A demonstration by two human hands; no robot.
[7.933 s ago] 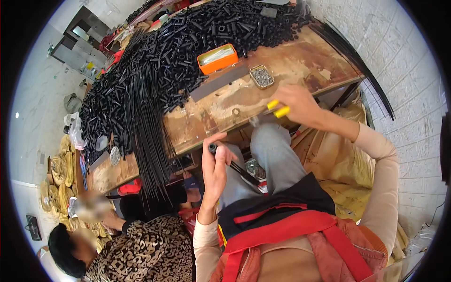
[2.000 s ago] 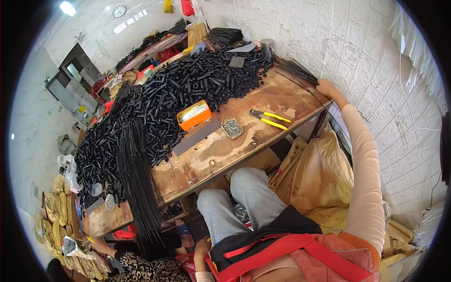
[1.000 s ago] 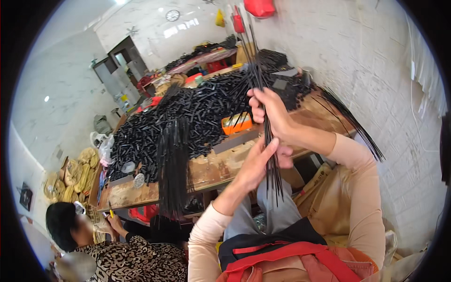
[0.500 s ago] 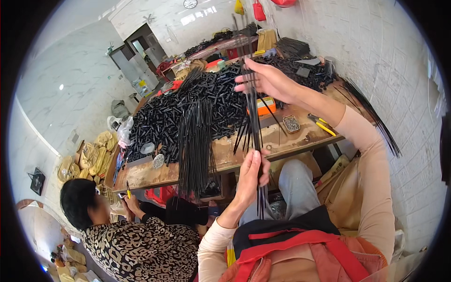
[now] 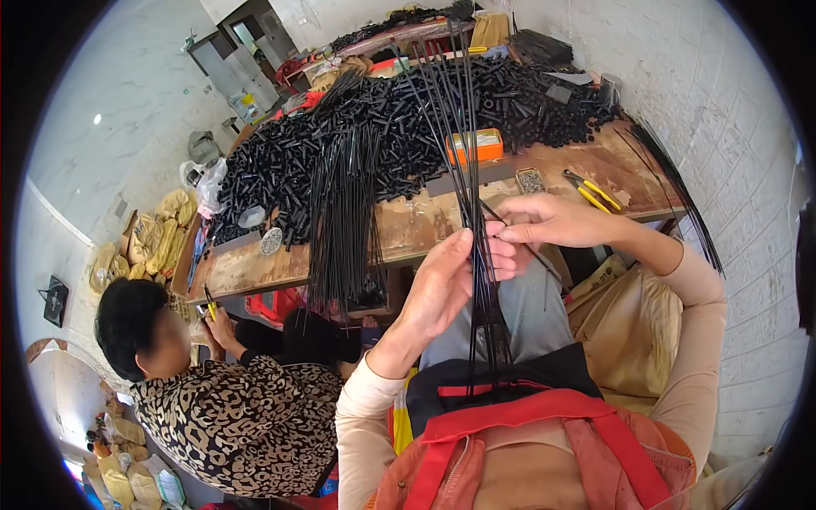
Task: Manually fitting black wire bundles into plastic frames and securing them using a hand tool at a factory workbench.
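A bundle of long thin black rods (image 5: 466, 174) stands nearly upright above my lap, fanned out at its upper end. My left hand (image 5: 435, 280) is wrapped round the bundle's middle. Close beside it, my right hand (image 5: 557, 219) pinches a thin black strand (image 5: 541, 257) that slants across by the bundle; whether the strand touches the rods I cannot tell. More black rods (image 5: 344, 204) lie in a thick bunch over the front edge of the table to the left.
Short black tubes (image 5: 280, 170) are heaped across the wooden table (image 5: 586, 183). On it are an orange box (image 5: 476, 151), a small dish of metal bits (image 5: 529, 180) and yellow-handled pliers (image 5: 592, 192). Rods (image 5: 680, 187) overhang at right. At left sits a co-worker (image 5: 234, 416) with a yellow-handled tool.
My right hand has come down from the bundle's upper part to beside my left hand and now pinches a thin strand. The bundle's top has fanned out.
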